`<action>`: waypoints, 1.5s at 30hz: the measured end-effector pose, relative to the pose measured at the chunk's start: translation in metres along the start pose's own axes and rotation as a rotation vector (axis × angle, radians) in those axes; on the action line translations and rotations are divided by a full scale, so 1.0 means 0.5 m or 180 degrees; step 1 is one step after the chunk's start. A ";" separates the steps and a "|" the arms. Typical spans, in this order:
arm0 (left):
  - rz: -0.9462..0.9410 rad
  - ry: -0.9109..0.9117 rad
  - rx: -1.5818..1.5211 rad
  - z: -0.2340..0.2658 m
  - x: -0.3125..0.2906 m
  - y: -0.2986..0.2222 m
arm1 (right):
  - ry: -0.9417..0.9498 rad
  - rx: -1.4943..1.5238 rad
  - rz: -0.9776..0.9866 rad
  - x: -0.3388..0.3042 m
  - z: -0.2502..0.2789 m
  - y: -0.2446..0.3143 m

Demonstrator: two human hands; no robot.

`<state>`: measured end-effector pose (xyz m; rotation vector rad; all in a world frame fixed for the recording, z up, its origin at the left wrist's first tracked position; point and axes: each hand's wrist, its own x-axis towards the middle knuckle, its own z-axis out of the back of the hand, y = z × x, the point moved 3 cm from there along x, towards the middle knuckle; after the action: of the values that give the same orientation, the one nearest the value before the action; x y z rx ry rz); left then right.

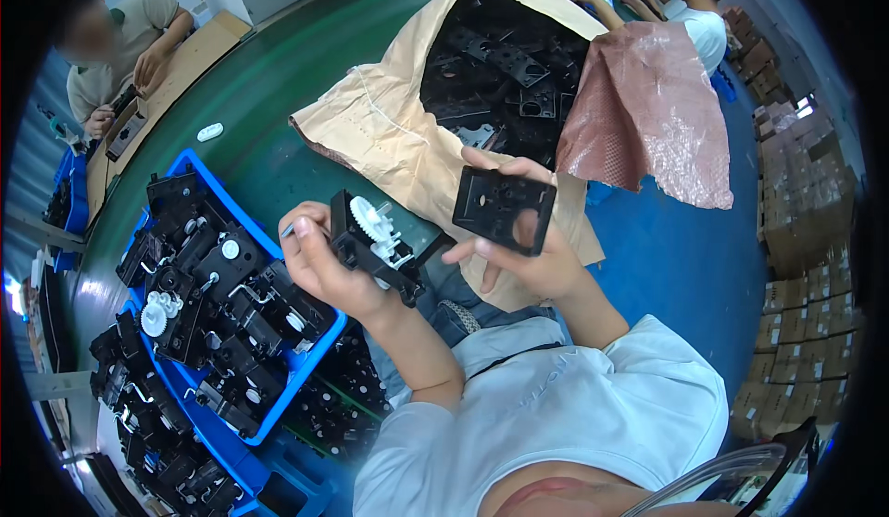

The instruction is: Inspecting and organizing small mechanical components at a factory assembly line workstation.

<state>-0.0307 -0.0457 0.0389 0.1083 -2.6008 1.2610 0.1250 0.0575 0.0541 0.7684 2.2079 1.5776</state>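
My left hand (319,262) is closed around a black plastic gear housing (344,237), held upright, with a large white gear (371,220) and smaller white parts on its right side. A thin greyish tip shows at that hand's fingers; I cannot make out what it belongs to. In my right hand (546,262) is a flat black plastic cover (495,204) with small holes, gripped at its edges between fingers and thumb. The cover and the housing are apart, side by side above my lap.
To my left stands a blue bin (269,415) heaped with black gear housings, with more in another container beside it. Ahead, an opened paper sack (398,114) holds black plastic parts on the green table (278,72). Other people work at far left and far right. Cartons (796,332) are stacked at right.
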 end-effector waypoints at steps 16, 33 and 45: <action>0.0183 0.0171 0.0382 -0.047 -0.050 0.012 | 0.0673 0.0005 0.0732 0.015 0.032 -0.046; -0.0083 0.0027 0.0597 -0.062 -0.068 0.030 | 0.0626 -0.0595 0.1297 0.005 0.014 -0.035; -0.0033 0.0128 0.0672 -0.072 -0.076 0.032 | 0.0666 -0.0757 0.1548 0.011 0.015 -0.046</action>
<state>0.0099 -0.0089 0.0386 0.1328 -2.4236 1.5147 0.1192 0.0607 0.0302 1.1745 2.0072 2.1927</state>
